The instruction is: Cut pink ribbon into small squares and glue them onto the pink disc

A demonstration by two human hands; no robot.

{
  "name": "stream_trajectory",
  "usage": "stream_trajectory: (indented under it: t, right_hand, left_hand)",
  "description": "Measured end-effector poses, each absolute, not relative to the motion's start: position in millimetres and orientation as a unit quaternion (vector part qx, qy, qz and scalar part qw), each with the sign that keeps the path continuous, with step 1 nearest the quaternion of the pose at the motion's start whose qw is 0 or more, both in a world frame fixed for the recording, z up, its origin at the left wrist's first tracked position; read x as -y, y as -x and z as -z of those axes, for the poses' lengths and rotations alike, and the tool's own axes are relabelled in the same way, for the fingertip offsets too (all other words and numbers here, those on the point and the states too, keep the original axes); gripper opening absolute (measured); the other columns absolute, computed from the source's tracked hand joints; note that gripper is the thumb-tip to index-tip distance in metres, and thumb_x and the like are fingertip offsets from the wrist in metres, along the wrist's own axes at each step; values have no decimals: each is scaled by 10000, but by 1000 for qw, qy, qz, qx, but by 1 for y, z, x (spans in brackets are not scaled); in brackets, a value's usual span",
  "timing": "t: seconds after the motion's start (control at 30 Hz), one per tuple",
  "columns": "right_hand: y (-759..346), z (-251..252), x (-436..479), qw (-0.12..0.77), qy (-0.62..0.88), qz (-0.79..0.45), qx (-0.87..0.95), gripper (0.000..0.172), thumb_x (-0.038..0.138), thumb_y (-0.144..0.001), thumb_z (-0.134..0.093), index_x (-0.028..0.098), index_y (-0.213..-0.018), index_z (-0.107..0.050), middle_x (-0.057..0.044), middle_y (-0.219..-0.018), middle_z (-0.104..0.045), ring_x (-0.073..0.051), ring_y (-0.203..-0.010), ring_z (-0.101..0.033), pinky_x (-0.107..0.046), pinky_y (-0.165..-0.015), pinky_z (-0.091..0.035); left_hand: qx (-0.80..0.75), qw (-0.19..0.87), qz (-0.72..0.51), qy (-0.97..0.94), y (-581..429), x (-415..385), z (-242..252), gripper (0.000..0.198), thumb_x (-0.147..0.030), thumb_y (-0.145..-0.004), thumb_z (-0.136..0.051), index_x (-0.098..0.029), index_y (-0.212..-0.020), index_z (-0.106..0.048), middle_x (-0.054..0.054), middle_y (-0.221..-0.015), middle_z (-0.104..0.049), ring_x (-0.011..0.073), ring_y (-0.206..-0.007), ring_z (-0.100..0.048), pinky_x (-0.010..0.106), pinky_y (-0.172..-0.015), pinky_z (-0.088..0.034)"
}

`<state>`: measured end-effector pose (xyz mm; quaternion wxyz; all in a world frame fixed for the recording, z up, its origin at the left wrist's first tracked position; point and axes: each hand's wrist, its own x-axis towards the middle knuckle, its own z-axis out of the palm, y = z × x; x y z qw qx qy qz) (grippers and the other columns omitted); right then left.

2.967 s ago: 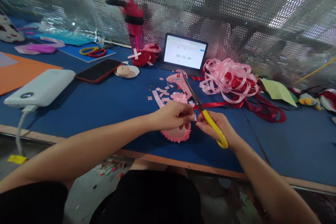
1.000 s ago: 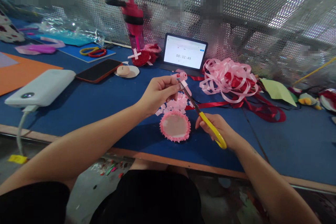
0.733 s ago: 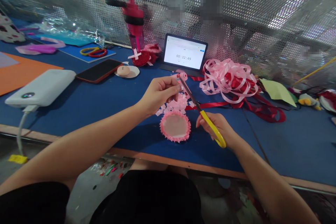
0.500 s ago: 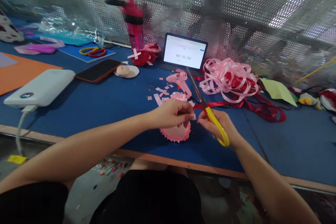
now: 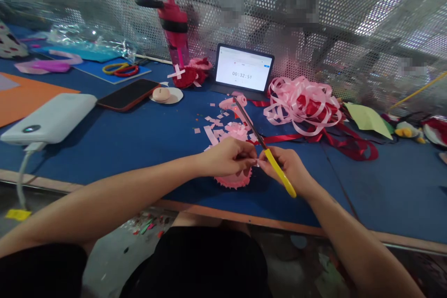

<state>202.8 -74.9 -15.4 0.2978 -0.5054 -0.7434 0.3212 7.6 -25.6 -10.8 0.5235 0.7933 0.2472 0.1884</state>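
Observation:
My left hand (image 5: 234,156) is closed, pinching a small pale pink piece of ribbon (image 5: 257,163) at its fingertips. The fingertips of my right hand (image 5: 287,167) meet the same piece from the other side. Yellow-handled scissors (image 5: 278,171) are held in my right hand, blades pointing up and away over the table. Below my left hand lies a round piece with a frilled pink edge (image 5: 234,181), partly hidden by that hand. Small cut pink ribbon pieces (image 5: 237,129) lie just beyond, beside a pink glue gun (image 5: 244,112).
A tangle of pink ribbon (image 5: 301,102) and a red ribbon (image 5: 359,148) lie to the right. Behind stands a tablet (image 5: 243,67) showing a timer, with a red bottle (image 5: 173,28) to its left. A phone (image 5: 128,95) and white power bank (image 5: 49,118) lie left on the blue table.
My right hand has moved left, so its fingertips now meet the pink piece held by my left hand. The scissors have shifted left with it, their handles turned more edge-on.

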Motion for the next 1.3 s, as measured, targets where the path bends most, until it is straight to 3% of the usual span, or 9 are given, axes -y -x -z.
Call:
stream_trajectory:
  t: [0.2, 0.43, 0.7, 1.3]
  right_hand:
    - [-202, 14, 75, 313, 506, -303, 744, 122, 271, -743, -598, 157, -759, -556, 41, -597, -456, -75, -518, -374, -191, -476, -313]
    - [-201, 7, 77, 353, 528, -337, 695, 230, 375, -743, -640, 168, -727, -540, 60, -545, -400, -53, -439, -323, -191, -413, -274]
    - [-214, 15, 72, 373, 472, -430, 673, 412, 572, -784, -560, 175, -895, -549, 58, -604, -400, -61, -451, -380, -192, -410, -310]
    - [-215, 5, 72, 198, 494, -306, 789, 571, 680, -801, -411, 153, -967, -558, -6, -688, -496, -112, -555, -411, -236, -522, -328]
  left_hand:
    - [-238, 543, -185, -784, -7, 24, 9, 146, -238, -846, -525, -115, -871, -600, 4, -634, -614, 65, -534, -570, 166, -526, -464]
    - [-253, 517, -214, -789, -2, 17, 4, 122, -213, -840, -526, -123, -767, -562, 2, -599, -605, 50, -489, -538, 148, -487, -433]
    - [-304, 509, -377, -712, 2, 7, -7, 99, -173, -862, -512, -134, -775, -541, -21, -579, -572, 30, -482, -490, 132, -462, -386]
    - [-311, 546, -514, -584, 6, -4, -13, 120, -148, -836, -554, -137, -717, -539, 1, -603, -619, 16, -458, -474, 128, -438, -353]
